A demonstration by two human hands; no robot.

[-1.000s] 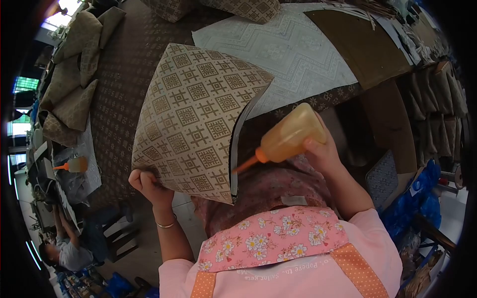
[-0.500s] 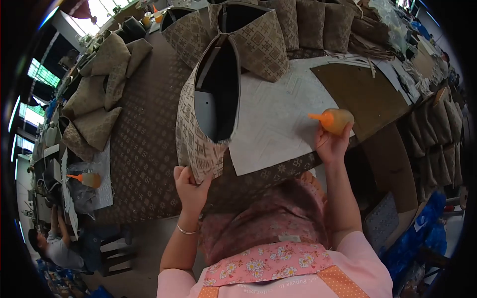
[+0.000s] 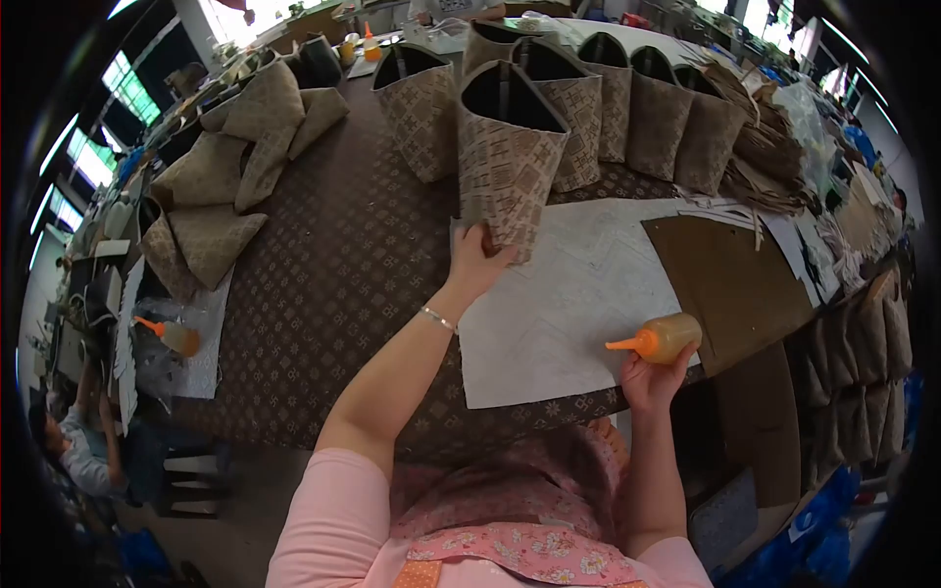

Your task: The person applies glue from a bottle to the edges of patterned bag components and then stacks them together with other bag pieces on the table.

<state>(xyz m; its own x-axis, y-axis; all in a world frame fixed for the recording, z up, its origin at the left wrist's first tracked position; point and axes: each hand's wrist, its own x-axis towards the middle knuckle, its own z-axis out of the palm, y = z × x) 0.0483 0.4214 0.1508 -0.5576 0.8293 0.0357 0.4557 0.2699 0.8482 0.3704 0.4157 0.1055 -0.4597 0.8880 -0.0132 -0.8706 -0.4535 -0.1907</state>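
Observation:
My left hand [image 3: 476, 263] reaches forward over the table, its fingers closed on the near lower end of a beige patterned bag [image 3: 512, 165]. The bag stands upright, its dark-lined mouth open at the top, close against the other bags behind it. Near the table's front edge, my right hand [image 3: 651, 378] is wrapped round a squeeze bottle [image 3: 672, 338] of yellowish liquid. Its orange nozzle points left, above a white sheet [image 3: 549, 333] spread on the table.
More patterned bags [image 3: 662, 122] stand in a row at the back. Folded bag pieces [image 3: 201, 181] are heaped at left, near a second orange-tipped bottle [image 3: 178, 338]. A brown panel [image 3: 725, 284] lies at right. Another person [image 3: 83, 451] is at the far left.
My left hand has carried the bag forward, away from me, to the group of standing bags. My right hand still holds the bottle. The view has shifted.

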